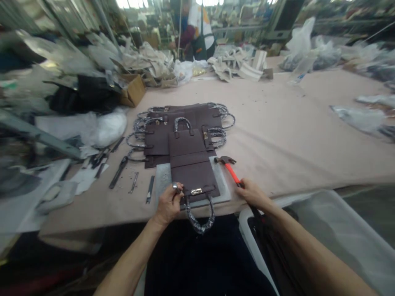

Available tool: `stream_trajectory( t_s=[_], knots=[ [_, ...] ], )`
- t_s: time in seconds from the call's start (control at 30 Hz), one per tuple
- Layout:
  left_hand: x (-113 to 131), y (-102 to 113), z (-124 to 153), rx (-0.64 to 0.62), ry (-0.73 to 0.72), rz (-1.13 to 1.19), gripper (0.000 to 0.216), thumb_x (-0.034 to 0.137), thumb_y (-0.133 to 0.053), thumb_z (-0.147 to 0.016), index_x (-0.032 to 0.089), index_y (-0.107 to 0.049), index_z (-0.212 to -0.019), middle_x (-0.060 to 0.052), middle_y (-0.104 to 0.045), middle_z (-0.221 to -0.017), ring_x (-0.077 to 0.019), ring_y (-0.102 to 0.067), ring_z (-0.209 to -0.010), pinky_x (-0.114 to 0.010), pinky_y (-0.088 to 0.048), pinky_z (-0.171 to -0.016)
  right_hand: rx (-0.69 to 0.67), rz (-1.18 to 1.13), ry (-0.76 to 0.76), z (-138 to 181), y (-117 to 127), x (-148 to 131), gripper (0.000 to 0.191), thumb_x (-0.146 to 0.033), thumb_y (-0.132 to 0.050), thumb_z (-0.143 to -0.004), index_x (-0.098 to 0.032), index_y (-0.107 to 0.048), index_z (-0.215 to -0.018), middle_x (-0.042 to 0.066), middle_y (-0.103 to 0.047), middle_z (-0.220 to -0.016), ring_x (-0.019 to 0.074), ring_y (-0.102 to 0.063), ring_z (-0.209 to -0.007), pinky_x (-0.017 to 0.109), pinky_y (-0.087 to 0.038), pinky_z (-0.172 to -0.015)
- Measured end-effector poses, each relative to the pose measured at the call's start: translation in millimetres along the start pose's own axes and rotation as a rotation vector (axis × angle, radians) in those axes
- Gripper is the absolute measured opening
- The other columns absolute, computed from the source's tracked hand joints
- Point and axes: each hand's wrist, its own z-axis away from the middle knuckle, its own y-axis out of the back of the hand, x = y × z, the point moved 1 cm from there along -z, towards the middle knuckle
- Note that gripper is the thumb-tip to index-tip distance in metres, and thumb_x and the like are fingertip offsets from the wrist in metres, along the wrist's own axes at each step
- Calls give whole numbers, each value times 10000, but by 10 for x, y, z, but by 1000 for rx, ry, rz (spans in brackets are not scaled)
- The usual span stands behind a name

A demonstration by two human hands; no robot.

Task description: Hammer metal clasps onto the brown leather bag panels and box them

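My right hand [251, 192] is closed around the handle of a claw hammer [231, 170] with an orange shaft, its head over the right edge of a pale board [222, 181]. On that board lies a dark brown handbag panel [194, 174] with a metal clasp [196, 191] and plastic-wrapped handles [202, 228] at both ends. At the panel's near left corner, my left hand [169, 202] has its fingers pinched together. A shiny metal piece shows at those fingers; whether it is a ring or a held part I cannot tell.
More brown bag panels [157, 137] with wrapped handles lie overlapped behind. Left of the board are a cutter blade [149, 190], a thin metal tool [133, 182] and a dark tool [119, 172]. A cardboard box [132, 89] and plastic bags stand farther back. A person [200, 33] is beyond the table.
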Motion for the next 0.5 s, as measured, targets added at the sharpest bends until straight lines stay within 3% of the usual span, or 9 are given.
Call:
stream_trajectory(
  t_s=[0.13,0.2,0.27,0.33,0.4,0.5],
  knots=[
    [-10,-15,-24,-4,32,20,154,133,-554,-874,196,-656,-970,-72,-767,-996,-200,-753,-929,-324,-624,-840,-211,-198,-41,-92,-42,-283,194,-408,-485,-840,-247,-422,-753,-63,-395,-576,116,-381,-417,241,-355,-404],
    [-20,-21,-30,6,45,39,162,130,-557,-868,200,-664,-968,-70,-768,-990,-200,-753,-924,-325,-626,-835,-195,-299,-82,-11,-32,-506,273,-509,-437,-886,-249,-433,-803,-84,-354,-580,105,-324,-388,231,-318,-373],
    [-22,-24,-28,20,51,59,160,134,-563,-868,200,-668,-969,-71,-768,-989,-201,-754,-925,-324,-627,-832,-82,-347,-62,143,5,-769,363,-593,-394,-933,-248,-458,-839,-79,-372,-585,109,-340,-392,232,-314,-382],
    [-22,-23,-25,28,53,66,160,137,-563,-874,202,-668,-975,-69,-767,-987,-200,-755,-930,-320,-626,-835,65,-221,111,307,56,-1037,387,-597,-399,-962,-245,-483,-828,-53,-436,-586,126,-417,-438,247,-342,-435],
    [-23,-23,-23,18,45,66,167,133,-560,-876,204,-666,-983,-69,-766,-1000,-201,-752,-950,-323,-621,-849,167,47,379,433,98,-1256,353,-535,-417,-982,-243,-489,-798,-27,-486,-574,144,-463,-477,268,-332,-481],
    [-33,-32,-22,-3,42,41,167,122,-556,-870,207,-665,-964,-71,-763,-981,-205,-746,-932,-329,-619,-842,159,427,678,520,137,-1439,304,-419,-397,-997,-243,-480,-764,-3,-519,-551,149,-432,-445,308,-239,-488]
  ],
)
